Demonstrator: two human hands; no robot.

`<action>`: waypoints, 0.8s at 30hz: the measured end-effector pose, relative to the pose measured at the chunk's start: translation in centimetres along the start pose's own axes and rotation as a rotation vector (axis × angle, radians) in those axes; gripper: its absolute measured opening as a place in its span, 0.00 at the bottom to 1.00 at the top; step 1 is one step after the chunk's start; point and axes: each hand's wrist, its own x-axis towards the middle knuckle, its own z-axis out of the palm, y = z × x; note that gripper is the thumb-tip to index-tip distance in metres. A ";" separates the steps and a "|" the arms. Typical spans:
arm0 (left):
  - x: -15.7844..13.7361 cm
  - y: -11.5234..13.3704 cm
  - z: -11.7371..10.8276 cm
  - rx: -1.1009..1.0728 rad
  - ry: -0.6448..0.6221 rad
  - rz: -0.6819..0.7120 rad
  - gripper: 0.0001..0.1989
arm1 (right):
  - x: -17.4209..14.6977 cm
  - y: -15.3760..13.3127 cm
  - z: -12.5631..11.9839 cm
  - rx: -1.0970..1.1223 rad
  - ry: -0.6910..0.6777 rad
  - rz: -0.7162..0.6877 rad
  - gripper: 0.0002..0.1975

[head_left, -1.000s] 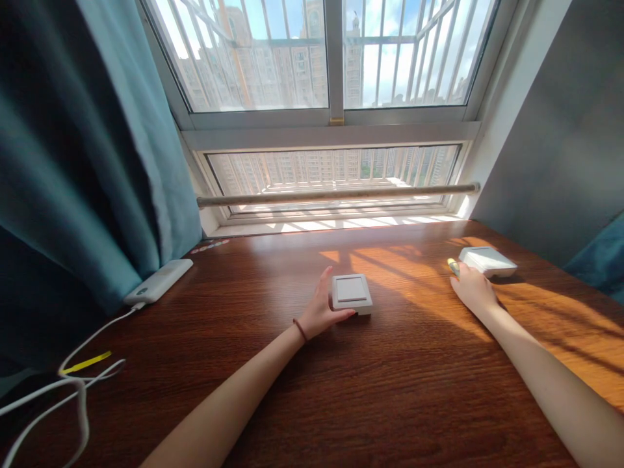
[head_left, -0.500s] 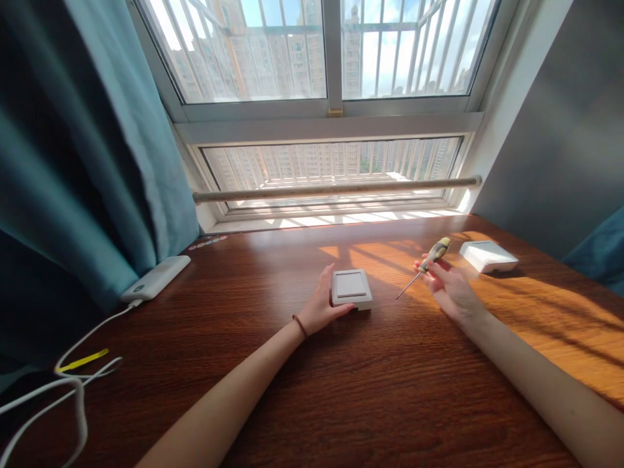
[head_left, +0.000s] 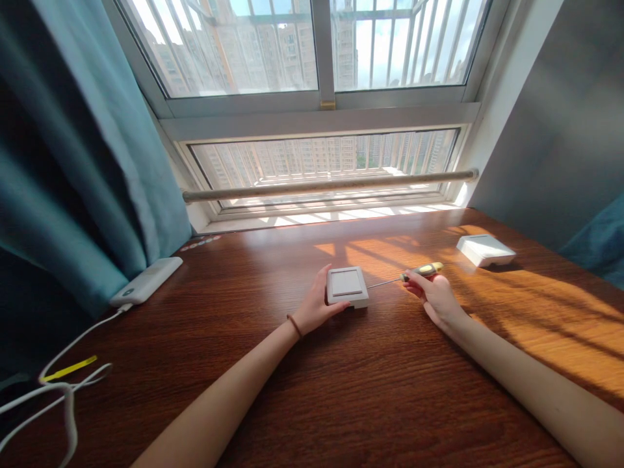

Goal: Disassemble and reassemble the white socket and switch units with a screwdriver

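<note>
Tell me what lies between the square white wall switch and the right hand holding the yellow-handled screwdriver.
In the head view, only the screwdriver's thin metal shaft spans the gap from the right hand toward the square white wall switch; beneath it the brown wooden tabletop is bare.

The screwdriver tip is too thin to tell whether it touches the wall switch. The white cable runs off the left edge; both forearms leave the bottom edge.

Left hand cupped, thumb forward; right hand fingers pinched shut, both arms outstretched.
</note>
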 end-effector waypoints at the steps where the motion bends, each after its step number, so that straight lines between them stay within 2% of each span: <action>1: 0.0 0.0 0.0 0.003 -0.001 -0.004 0.43 | -0.1 0.1 0.1 -0.001 -0.003 0.005 0.10; 12: 0.1 -0.5 0.0 -0.026 -0.007 -0.018 0.45 | -0.1 0.8 -0.1 0.025 0.005 0.042 0.09; 19: 0.1 -1.0 0.2 -0.121 0.013 -0.016 0.46 | 0.0 1.6 -0.4 0.076 0.000 0.076 0.09; 24: 0.1 -0.9 0.2 -0.095 0.003 -0.020 0.46 | -0.1 1.6 -0.4 0.114 0.028 0.107 0.08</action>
